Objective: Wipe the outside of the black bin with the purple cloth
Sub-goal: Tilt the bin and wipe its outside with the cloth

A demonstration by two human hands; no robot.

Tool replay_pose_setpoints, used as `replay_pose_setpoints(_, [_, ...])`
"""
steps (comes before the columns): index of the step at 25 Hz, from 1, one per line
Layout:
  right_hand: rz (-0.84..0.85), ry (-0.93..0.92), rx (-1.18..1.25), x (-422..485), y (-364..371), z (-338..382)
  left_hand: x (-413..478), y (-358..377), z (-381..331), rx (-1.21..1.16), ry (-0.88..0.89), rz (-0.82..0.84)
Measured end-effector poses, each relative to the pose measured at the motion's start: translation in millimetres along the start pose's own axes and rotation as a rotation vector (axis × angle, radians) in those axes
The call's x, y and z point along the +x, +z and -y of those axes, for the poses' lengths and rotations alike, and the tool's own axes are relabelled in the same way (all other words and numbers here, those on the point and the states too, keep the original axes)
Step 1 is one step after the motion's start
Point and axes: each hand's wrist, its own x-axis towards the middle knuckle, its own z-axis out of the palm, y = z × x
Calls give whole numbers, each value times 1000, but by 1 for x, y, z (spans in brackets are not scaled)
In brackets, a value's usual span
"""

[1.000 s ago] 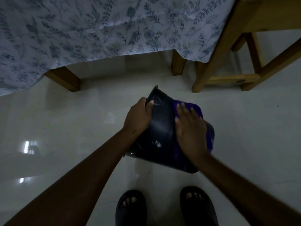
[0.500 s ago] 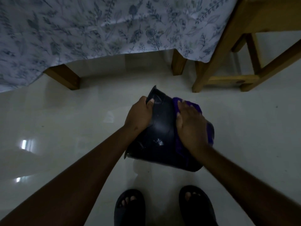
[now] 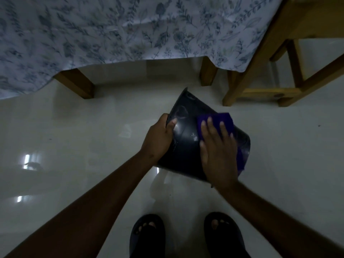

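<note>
The black bin (image 3: 186, 135) is held tilted above the pale floor, its rim pointing up and to the left. My left hand (image 3: 158, 136) grips the bin's left side near the rim, thumb on the outer wall. My right hand (image 3: 217, 151) lies flat on the bin's upper side, fingers spread, pressing the purple cloth (image 3: 226, 121) against the wall. The cloth shows beyond the fingertips and along the hand's right edge. The bin's inside is hidden.
A table with a floral cloth (image 3: 115, 28) hangs ahead, with wooden legs (image 3: 78, 84) beneath. A wooden chair frame (image 3: 260, 75) stands at the right. My feet in dark sandals (image 3: 149, 237) stand on the glossy floor (image 3: 93, 142) below the bin.
My right hand with the cloth has slid slightly along the bin's outer wall toward the rim side. The left hand keeps its grip and the bin stays tilted.
</note>
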Motion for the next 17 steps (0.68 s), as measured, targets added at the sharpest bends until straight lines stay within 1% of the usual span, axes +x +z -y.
replay_pose_setpoints(2, [9, -125, -55, -47, 9, 11, 7, 3, -1, 0, 30, -12])
replay_pose_setpoints(3, [9, -172, -60, -46, 11, 13, 7, 3, 0, -2, 48, -15])
replay_pose_setpoints(4, [-8, -182, -46, -28, 10, 15, 7, 3, 0, -7, 62, -14])
replay_pose_setpoints(5, [-38, -133, -27, 0, 7, 17, 9, 4, 1, -10, 71, -9])
replay_pose_setpoints(7, [-44, 53, 86, 61, -7, 14, 12, 3, 0, -5, 65, 5])
replay_pose_setpoints(8, [-43, 118, 152, 81, -12, 5, 13, 2, -1, -8, 55, 9])
replay_pose_setpoints(9, [-48, 137, 189, 88, -14, -4, 14, 2, -1, -13, 53, 13])
replay_pose_setpoints(10, [-55, 131, 181, 79, -14, -9, 14, 2, -1, -13, 52, 15])
replay_pose_setpoints(11, [-61, 111, 110, 57, -9, -7, 14, 2, 0, -9, 50, 11])
replay_pose_setpoints(12, [-44, 85, 28, 25, -1, 2, 13, 2, 1, -2, 47, 7])
replay_pose_setpoints(14, [-42, -10, -36, -32, 13, 24, 14, 4, 1, 4, 45, 7])
replay_pose_setpoints(15, [-53, -53, -42, -41, 21, 29, 14, 4, 0, 0, 43, 9])
replay_pose_setpoints(17, [-70, -92, -22, -11, 16, 28, 14, 5, -3, -22, 40, 17])
